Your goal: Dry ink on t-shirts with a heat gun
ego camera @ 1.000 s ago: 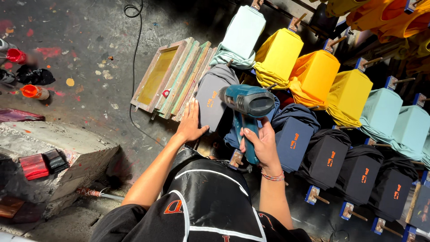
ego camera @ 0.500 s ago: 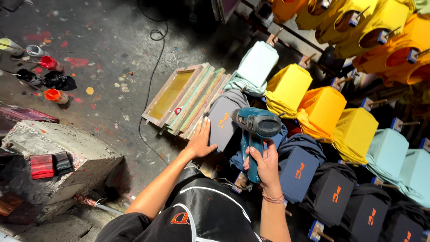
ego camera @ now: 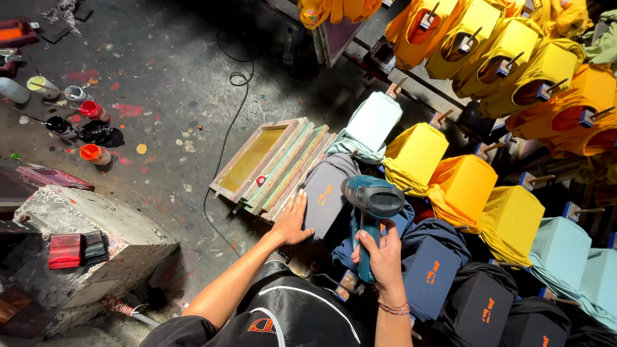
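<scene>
Drying the print on the grey shirt (ego camera: 328, 193): right hand (ego camera: 382, 257) gripping the heat gun (ego camera: 369, 212), closed round its handle, nozzle hanging just above; left hand (ego camera: 292, 222) lying open and flat on the shirt's edge beside the screens (ego camera: 270, 164). Next, probably needing a steady sweep across the print. Since a second ago, both hands keeping their places, only the view shifting.

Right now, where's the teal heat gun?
In the head view, the teal heat gun is right of centre, gripped by the right hand, over the grey shirt board, which the left hand touches.
</scene>
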